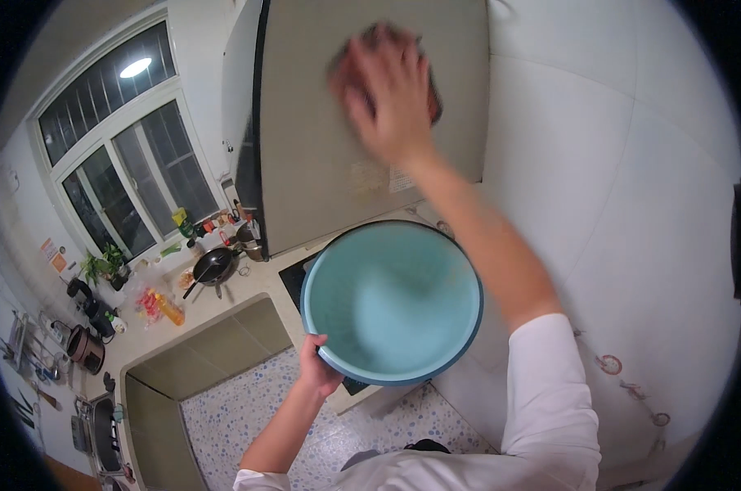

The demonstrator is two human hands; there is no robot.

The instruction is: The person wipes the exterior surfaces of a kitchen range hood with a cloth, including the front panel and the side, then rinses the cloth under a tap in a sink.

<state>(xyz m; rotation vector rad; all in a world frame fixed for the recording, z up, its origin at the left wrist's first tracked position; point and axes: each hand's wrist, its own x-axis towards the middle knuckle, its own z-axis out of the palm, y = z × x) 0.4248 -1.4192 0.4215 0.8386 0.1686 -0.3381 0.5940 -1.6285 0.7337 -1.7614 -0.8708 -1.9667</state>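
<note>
My left hand [319,368] grips the near left rim of a large light-blue plastic basin [395,307], thumb over the edge. Nothing but pale, blurred shading shows inside the basin. Raised high, my right hand [392,92] presses a dark reddish cloth [435,104] against the grey side panel [309,141] of what looks like a range hood. Both hand and cloth are blurred. Below them, a paper label [401,179] with writing and a yellowish stained patch [367,178] mark the panel. The basin covers most of a black cooktop [292,285].
A countertop [223,301] runs left with a black frying pan [214,265], an orange bottle [169,309] and a rice cooker [85,348]. Potted plants [107,264] stand beneath the window [131,166]. A white tiled wall [567,153] rises close on the right.
</note>
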